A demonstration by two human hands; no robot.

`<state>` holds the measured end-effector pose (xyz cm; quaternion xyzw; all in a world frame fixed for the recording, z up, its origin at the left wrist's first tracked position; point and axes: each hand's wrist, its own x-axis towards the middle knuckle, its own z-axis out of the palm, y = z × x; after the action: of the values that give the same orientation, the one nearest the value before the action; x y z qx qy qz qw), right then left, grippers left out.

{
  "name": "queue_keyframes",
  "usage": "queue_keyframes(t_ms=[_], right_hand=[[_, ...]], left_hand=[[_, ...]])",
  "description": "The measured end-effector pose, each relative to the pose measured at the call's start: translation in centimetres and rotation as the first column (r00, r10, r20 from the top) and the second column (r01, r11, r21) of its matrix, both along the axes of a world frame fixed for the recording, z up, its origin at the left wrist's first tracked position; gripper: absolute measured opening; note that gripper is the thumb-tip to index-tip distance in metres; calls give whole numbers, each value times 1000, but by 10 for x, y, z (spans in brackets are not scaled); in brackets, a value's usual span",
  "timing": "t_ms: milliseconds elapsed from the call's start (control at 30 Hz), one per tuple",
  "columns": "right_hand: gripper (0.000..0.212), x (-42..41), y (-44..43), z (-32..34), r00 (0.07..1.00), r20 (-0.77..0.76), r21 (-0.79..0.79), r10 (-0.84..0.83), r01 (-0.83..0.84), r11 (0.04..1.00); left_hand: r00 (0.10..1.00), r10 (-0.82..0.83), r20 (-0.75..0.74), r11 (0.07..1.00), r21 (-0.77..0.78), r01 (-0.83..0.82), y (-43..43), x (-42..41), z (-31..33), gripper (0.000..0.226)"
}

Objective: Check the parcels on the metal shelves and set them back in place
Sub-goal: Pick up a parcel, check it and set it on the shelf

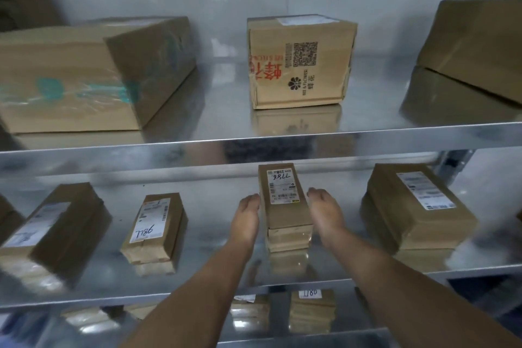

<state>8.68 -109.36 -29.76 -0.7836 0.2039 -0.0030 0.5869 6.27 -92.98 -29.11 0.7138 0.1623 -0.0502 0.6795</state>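
labelled parcel (pixel 282 200) between left hand (pixel 246 219) and right hand (pixel 325 213), straight-fingered grip

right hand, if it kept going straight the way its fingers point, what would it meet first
Probably the right side of the parcel marked 7766: the right hand angles back and slightly inward, fingers at its edge. Contact is unclear; past it, only bare metal shelf shows.

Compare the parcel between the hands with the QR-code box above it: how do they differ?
The parcel is flat and narrow, atop a stack; the QR-code box is blocky and stands alone. The parcel bears a hand-numbered white label; the box has red print. The left hand and right hand flank the parcel; nothing touches the box. Both are brown cardboard.
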Motion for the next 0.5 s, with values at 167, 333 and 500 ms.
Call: queue_keyframes(t_ms=[167, 333, 500], right_hand=[[52, 5, -18, -14, 985, -156, 156, 67, -42, 987], [55, 10, -20, -35, 959, -235, 343, 159, -71, 937], [44, 7, -14, -35, 956, -245, 408, 161, -49, 911]], left_hand=[[991, -82, -110, 989, -133, 67, -24, -14, 10, 55], [983, -84, -165, 976, -213, 47, -28, -11, 5, 64], [975, -129, -183, 965, -250, 81, -21, 1, -16, 59]])
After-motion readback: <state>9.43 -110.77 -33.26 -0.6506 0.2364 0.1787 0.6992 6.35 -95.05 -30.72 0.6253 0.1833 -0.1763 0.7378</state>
